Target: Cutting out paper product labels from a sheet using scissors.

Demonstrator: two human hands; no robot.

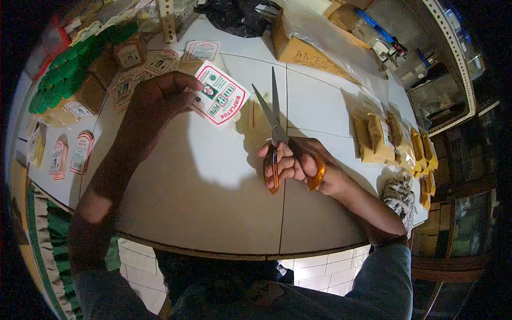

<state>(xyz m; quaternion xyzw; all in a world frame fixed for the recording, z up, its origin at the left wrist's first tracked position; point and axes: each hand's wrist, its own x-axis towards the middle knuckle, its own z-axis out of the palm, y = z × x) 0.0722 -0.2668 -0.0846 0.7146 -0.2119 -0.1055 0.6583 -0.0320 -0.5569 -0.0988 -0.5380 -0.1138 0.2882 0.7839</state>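
My left hand [170,94] pinches the edge of a printed label [222,96], white with a red border and green print, and holds it above the tiled tabletop [192,204]. Through the handles of a pair of scissors [276,120] go the fingers of my right hand [296,164]. The handles are amber-coloured, and the two steel blades stand slightly apart, pointing away from me. The blade tips are to the right of the label and do not touch it. A small yellowish piece [256,116] lies on the table behind the blades, partly hidden.
More labels [162,62] lie at the back left, and two label stacks [83,152] at the left edge. Green-topped packets [64,80] stand behind them. Filled clear packets [372,136] line the right side near a crumpled cloth [398,196]. A cardboard box [308,60] and black plastic bag [236,18] sit at the back.
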